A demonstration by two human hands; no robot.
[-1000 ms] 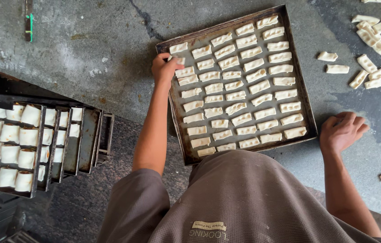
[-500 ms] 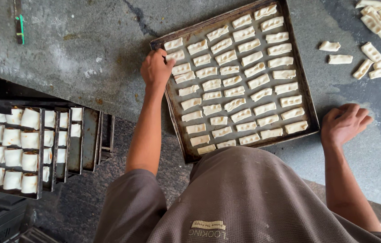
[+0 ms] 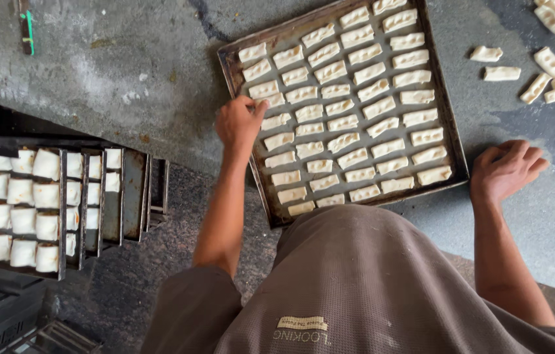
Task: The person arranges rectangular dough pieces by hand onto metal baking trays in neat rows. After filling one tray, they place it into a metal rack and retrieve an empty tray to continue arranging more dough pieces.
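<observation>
Dozens of dough pieces [image 3: 346,108] crowd the tray [image 3: 456,154]. The left hand [image 3: 239,123] pinches one near the rim; a careless nudge could shove its neighbours together. The right hand [image 3: 505,169] rests loosely spread on the table [image 3: 127,72], grasping nothing.

Dough pieces [image 3: 346,141] on tray [image 3: 449,124]; rack [image 3: 61,203] left.

One baking tray [image 3: 451,141]; about forty-three dough pieces [image 3: 349,141] on it; two hands.

Person: grey-brown short-sleeved T-shirt [image 3: 356,282], small pale printed patch near hem; forearms bare, left hand [image 3: 239,123] and right hand [image 3: 505,169] ungloved.
</observation>
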